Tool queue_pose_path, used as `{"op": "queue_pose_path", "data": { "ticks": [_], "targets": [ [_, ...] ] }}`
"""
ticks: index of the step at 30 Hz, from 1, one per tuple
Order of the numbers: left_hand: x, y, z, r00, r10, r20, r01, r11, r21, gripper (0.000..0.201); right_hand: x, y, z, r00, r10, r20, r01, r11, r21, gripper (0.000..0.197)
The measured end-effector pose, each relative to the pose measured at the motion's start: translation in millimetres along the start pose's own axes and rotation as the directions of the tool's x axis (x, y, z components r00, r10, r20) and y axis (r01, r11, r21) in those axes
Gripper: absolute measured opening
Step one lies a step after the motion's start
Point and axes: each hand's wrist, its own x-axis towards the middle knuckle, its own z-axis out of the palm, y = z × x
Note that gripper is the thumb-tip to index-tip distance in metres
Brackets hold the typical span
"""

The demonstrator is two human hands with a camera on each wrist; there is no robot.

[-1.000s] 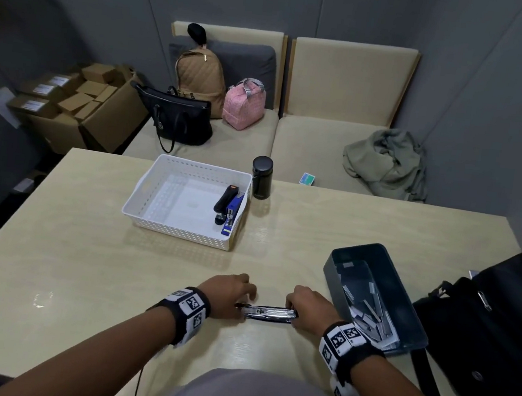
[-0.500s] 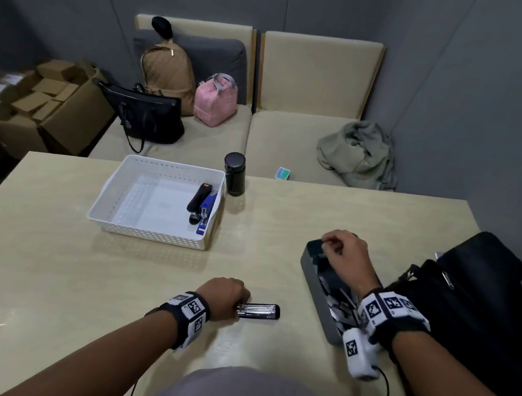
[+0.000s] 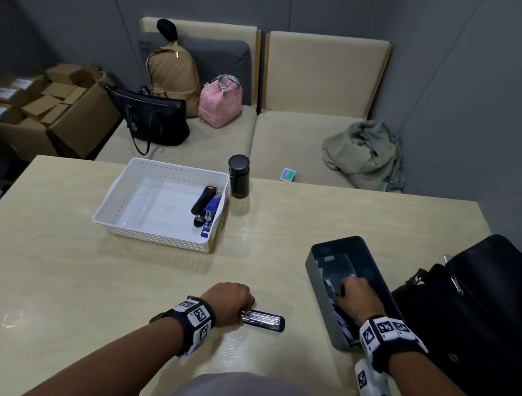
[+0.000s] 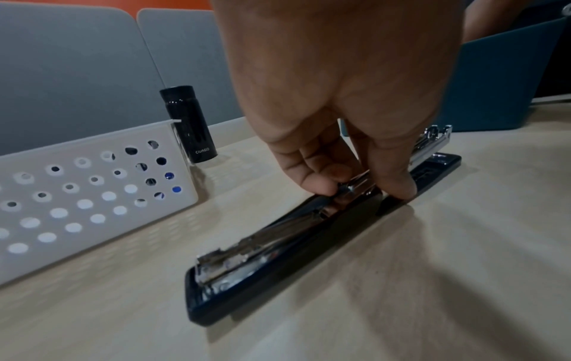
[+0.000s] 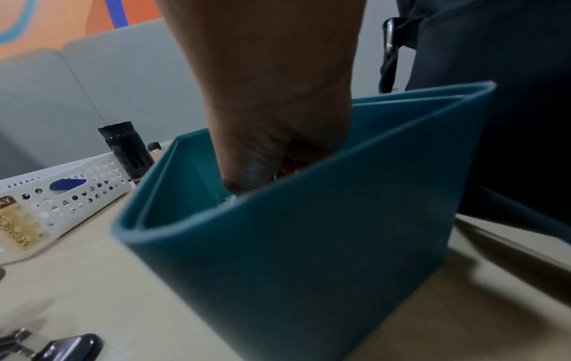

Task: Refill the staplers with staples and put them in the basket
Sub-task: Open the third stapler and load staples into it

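Note:
A black stapler lies folded open flat on the table, its metal staple channel facing up. My left hand pinches it at the hinge; the left wrist view shows the stapler with my left hand pinching the hinge pin from both sides. My right hand reaches down into the teal box among loose staple strips. In the right wrist view the box wall hides my right hand's fingertips. The white basket holds a black stapler and a blue stapler.
A black bottle stands beside the basket's far right corner. A black bag lies against the teal box on the right. Beyond the table a sofa carries bags and a crumpled cloth.
My right hand let go of the stapler, went to the teal box and now reaches in nearer its front end. My left hand kept its hold on the stapler.

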Motion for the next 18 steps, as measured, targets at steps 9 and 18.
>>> {"op": "queue_pose_path", "data": {
  "ticks": [9, 18],
  "targets": [
    [3, 0, 0, 1.000, -0.011, 0.011, 0.011, 1.000, -0.008, 0.017, 2, -17, -9, 1.000, -0.015, 0.000, 0.015, 1.000, -0.026, 0.016],
    [8, -3, 3, 1.000, 0.006, 0.007, -0.006, 0.997, -0.083, 0.016, 6, 14, -36, 0.994, -0.035, 0.108, 0.020, 0.991, 0.135, 0.032]
  ]
}}
